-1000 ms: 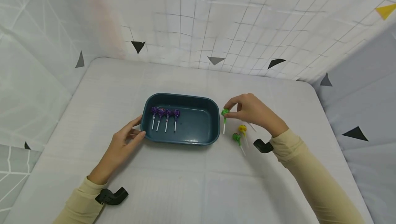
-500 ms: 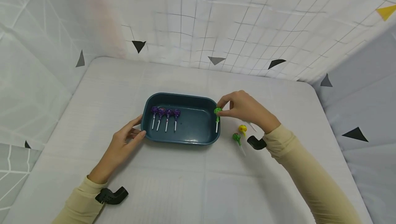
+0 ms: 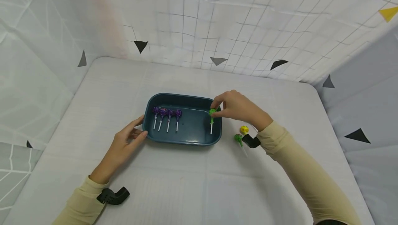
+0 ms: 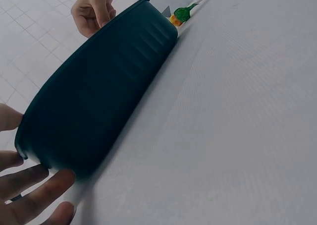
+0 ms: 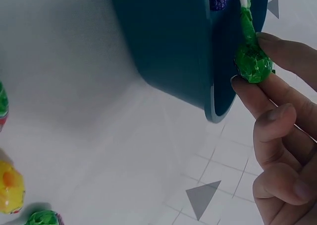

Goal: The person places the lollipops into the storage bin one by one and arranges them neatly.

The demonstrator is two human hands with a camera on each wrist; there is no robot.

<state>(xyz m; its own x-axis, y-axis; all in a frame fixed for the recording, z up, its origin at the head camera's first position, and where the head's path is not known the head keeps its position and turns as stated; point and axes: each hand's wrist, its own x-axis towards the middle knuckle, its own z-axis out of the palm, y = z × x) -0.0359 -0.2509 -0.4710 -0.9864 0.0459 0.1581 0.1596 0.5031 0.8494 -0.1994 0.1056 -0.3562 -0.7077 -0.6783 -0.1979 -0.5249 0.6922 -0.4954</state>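
Observation:
A green-wrapped lollipop (image 3: 212,111) is pinched by its head between the thumb and fingers of my right hand (image 3: 238,108). It hangs stick-down over the right end of a dark teal tray (image 3: 194,128). The right wrist view shows the held lollipop's green wrapper (image 5: 253,64) gripped at the fingertips, with the tray's rim beside it. Several purple lollipops (image 3: 163,111) lie side by side in the tray's left half, sticks toward me. At the tray's left end, my left hand (image 3: 122,144) rests its loosely extended fingers and thumb against the outer wall.
To the right of the tray, a yellow lollipop (image 3: 244,129) and another green lollipop (image 3: 238,138) lie on the white-covered table (image 3: 174,180), partly under my right wrist. One more green wrapper (image 5: 43,218) shows in the right wrist view. Pale patterned curtains (image 3: 233,18) border the table.
My right hand has moved left with the green lollipop, from beside the tray across its right rim to over its inside. My left hand has stayed at the tray's left end.

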